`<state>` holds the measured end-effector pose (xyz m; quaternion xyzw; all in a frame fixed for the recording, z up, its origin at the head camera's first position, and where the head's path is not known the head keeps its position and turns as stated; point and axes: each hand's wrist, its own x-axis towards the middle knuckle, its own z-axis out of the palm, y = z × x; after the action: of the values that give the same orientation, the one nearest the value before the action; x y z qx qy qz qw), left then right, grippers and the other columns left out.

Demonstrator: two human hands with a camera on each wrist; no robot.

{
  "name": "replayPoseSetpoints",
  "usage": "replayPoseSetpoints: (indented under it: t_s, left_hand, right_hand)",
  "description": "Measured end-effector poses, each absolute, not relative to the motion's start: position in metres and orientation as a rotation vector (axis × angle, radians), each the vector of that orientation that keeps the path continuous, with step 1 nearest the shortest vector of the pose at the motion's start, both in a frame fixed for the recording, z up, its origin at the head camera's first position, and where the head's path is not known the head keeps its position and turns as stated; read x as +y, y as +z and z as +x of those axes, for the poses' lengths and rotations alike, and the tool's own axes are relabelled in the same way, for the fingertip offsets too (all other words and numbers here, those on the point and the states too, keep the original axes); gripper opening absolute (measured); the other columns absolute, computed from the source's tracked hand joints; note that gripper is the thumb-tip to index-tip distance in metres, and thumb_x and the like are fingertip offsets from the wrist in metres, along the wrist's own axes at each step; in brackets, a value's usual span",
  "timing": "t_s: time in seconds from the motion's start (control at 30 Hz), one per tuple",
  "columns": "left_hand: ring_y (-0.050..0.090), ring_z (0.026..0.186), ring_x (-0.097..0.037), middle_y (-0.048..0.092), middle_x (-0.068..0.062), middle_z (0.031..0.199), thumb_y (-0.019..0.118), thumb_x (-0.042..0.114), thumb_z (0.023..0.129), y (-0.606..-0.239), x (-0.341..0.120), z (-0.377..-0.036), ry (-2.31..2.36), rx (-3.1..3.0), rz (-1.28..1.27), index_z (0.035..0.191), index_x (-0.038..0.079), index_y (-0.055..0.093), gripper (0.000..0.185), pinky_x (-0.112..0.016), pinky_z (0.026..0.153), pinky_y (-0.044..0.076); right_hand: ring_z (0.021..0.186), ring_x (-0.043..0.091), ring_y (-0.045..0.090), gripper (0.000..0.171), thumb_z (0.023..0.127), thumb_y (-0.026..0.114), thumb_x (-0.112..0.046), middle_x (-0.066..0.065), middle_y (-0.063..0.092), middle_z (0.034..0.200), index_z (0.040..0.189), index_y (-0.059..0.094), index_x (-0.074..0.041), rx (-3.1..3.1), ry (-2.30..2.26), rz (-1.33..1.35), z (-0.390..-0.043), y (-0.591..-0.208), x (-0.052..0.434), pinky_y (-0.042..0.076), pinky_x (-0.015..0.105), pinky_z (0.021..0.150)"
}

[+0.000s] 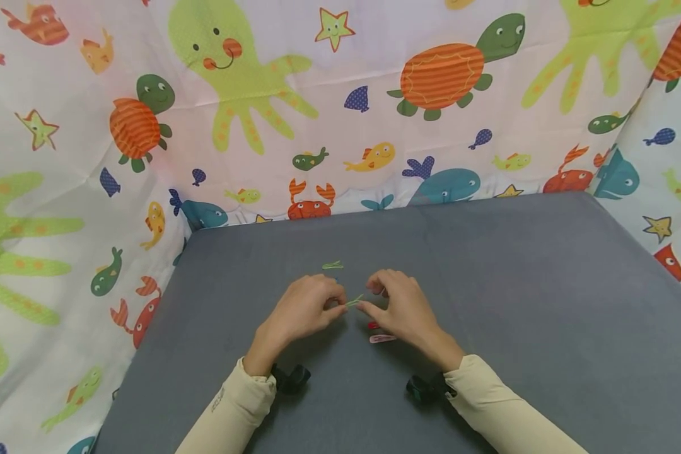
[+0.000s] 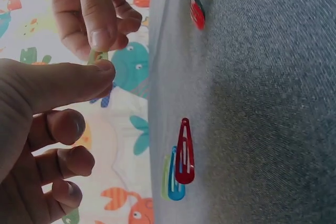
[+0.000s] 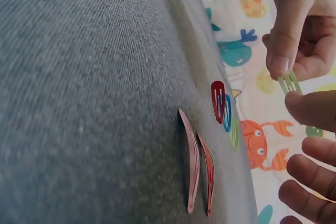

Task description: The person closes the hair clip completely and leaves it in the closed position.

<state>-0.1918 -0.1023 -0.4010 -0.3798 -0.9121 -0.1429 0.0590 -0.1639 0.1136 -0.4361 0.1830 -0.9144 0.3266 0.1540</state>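
Above the table, my left hand (image 1: 304, 307) pinches a pale green snap hair clip (image 3: 289, 83) between thumb and forefinger. The clip's two arms look spread apart in the head view. My right hand (image 1: 404, 310) meets its other end with the thumb tip, while the right fingers curve loosely, apart from the thumb. Beyond the left hand lie a dark red hair clip (image 2: 185, 156), a blue clip (image 2: 177, 184) and a light green clip (image 1: 333, 265). A red clip (image 3: 208, 177) and a pink clip (image 1: 382, 338) lie below the right hand.
The grey table (image 1: 488, 265) stretches out on both sides of the hands. A white curtain (image 1: 363, 139) printed with sea animals hangs behind it and along its sides. Dark wrist cameras (image 1: 291, 379) hang under both cuffs.
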Motion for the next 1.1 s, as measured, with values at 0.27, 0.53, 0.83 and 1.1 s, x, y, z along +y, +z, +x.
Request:
replayPoseSetpoints:
  t_s: [0.27, 0.53, 0.83, 1.1]
  left_hand:
    - [0.051, 0.067, -0.004, 0.062, 0.014, 0.073, 0.082, 0.022, 0.086, -0.394, -0.098, -0.191, -0.479, -2.744, -1.196, 0.084, 0.024, 0.076, 0.007, -0.022, 0.061, 0.041]
    - [0.047, 0.064, -0.003, 0.058, 0.013, 0.069, 0.081, 0.023, 0.088, -0.385, -0.093, -0.193, -0.593, -2.717, -1.174, 0.09, 0.023, 0.08, 0.002, -0.022, 0.057, 0.039]
    - [0.054, 0.072, -0.005, 0.067, 0.011, 0.079, 0.077, 0.016, 0.092, -0.38, -0.089, -0.195, -0.785, -2.625, -1.297, 0.094, 0.019, 0.081, 0.006, -0.024, 0.066, 0.046]
    - [0.05, 0.068, -0.004, 0.074, 0.005, 0.083, 0.075, 0.012, 0.093, -0.381, -0.093, -0.198, -0.992, -2.504, -1.385, 0.1, 0.016, 0.082, 0.011, -0.021, 0.06, 0.043]
  right_hand:
    - [0.094, 0.023, 0.058, 0.038, 0.089, 0.079, -0.024, 0.007, 0.067, 0.105, 0.125, 0.073, -0.015, -2.604, 1.09, 0.77, -0.166, -0.432, 0.128, 0.045, 0.037, 0.081]
    - [0.08, 0.018, 0.054, 0.01, 0.087, 0.08, -0.015, -0.005, 0.068, 0.086, 0.096, 0.083, -0.015, -2.494, 1.128, 0.862, -0.171, -0.421, 0.135, 0.042, 0.033, 0.071]
    - [0.074, 0.014, 0.05, 0.011, 0.086, 0.08, -0.012, -0.011, 0.068, 0.078, 0.094, 0.083, -0.019, -2.392, 1.249, 0.903, -0.172, -0.413, 0.144, 0.041, 0.033, 0.067]
    - [0.076, 0.008, 0.047, 0.013, 0.089, 0.076, -0.007, -0.007, 0.071, 0.079, 0.095, 0.083, -0.017, -2.334, 1.335, 0.967, -0.174, -0.408, 0.149, 0.038, 0.03, 0.07]
